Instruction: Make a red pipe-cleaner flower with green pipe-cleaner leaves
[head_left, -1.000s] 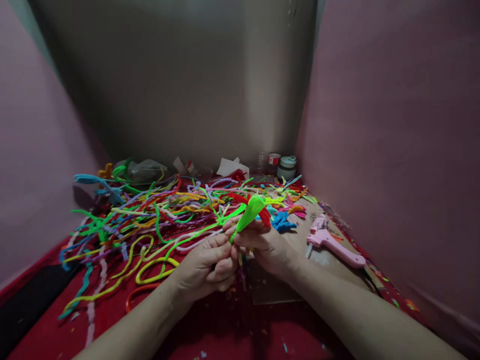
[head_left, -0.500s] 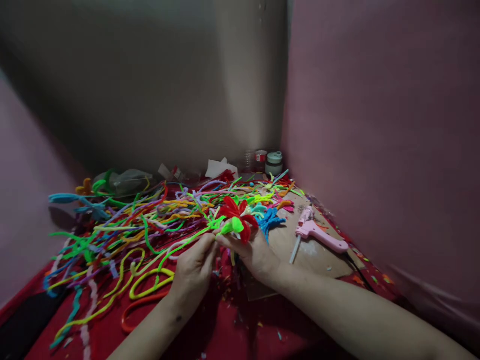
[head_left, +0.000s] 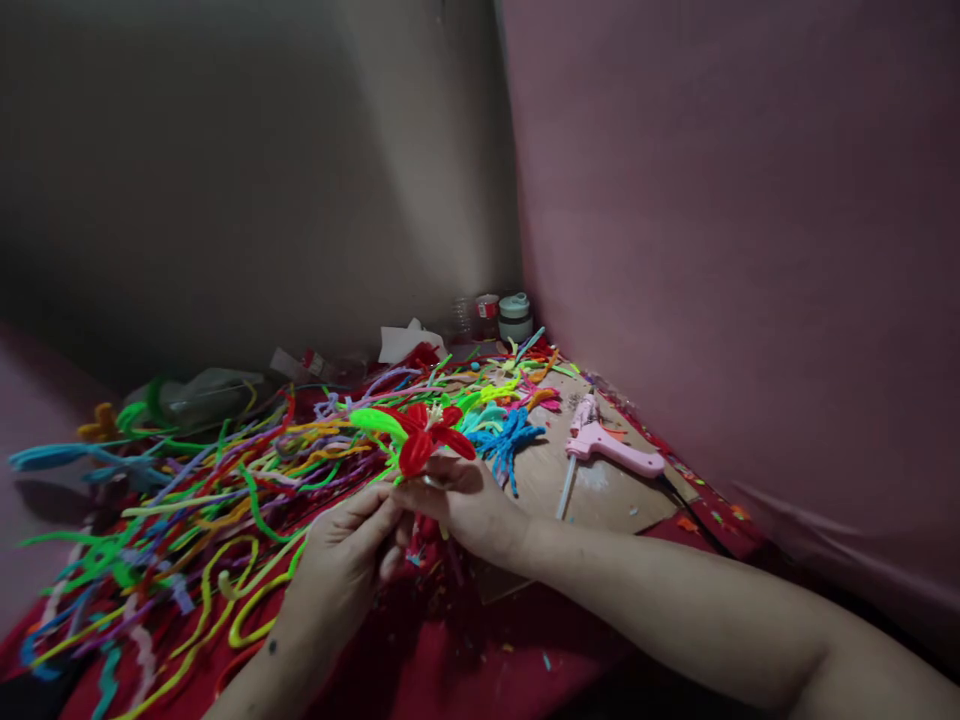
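- Chenille in both hands: gripped a red pipe-cleaner flower [head_left: 424, 435], well left of the pink glue gun [head_left: 611, 450] and raised above the tabletop.
- Closed the right hand [head_left: 465, 505] round the stem just under the petals, fingers curled tight, to the near left of the glue gun.
- Pinched the left hand [head_left: 341, 560] narrowly onto the lower stem, fingertips meeting those of the right, farther left of the glue gun.
- Bore a bright green leaf [head_left: 379, 420] on the flower's side turned away from the glue gun.
- Had a blue pipe-cleaner shape [head_left: 506, 440] lying between flower and glue gun, on the brown board [head_left: 600, 495] beneath the glue gun.
- Had a heap of coloured pipe cleaners [head_left: 225, 470] sprawled far left of the glue gun, over red cloth [head_left: 465, 660].
- Showed a small lidded jar [head_left: 514, 317] beyond the glue gun, by the wall.
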